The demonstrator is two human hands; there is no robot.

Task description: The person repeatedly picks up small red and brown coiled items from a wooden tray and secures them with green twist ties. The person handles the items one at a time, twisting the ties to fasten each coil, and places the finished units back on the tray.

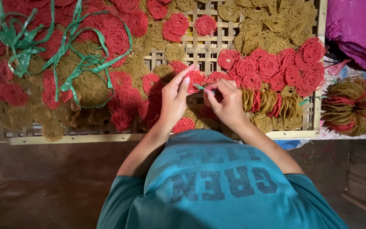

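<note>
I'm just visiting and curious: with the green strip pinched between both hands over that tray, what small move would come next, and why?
Probably draw the green strip on through the red disc. The left hand steadies that disc, the right hand pinches the strip's end, and a stacked row of discs stands just beside them.

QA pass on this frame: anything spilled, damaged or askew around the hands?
Nothing spilled or broken. The left hand and right hand pinch a green strip beside a red lacy disc. Only untidy spot: loose green strips tangled over the discs, far left of the slatted tray.
</note>
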